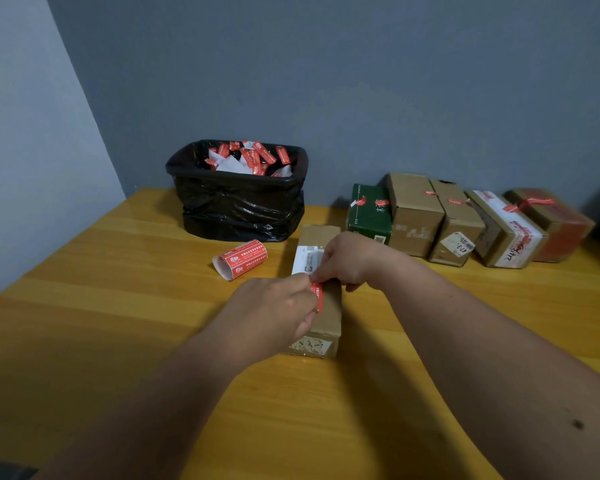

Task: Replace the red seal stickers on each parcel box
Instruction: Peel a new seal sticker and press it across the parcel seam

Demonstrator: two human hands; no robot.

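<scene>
A long brown parcel box (329, 313) lies in the middle of the wooden table, with a white label at its far end. A red seal sticker (316, 296) sits on its top near the left edge. My left hand (274, 313) pinches the sticker from the left. My right hand (347, 261) reaches over the box and pinches the sticker's upper end. A roll of red stickers (240, 259) lies to the left of the box.
A bin lined with a black bag (238, 206) holds several used red stickers and backing papers at the back. Several parcel boxes (465, 220), each with a red sticker, stand in a row against the wall at the right.
</scene>
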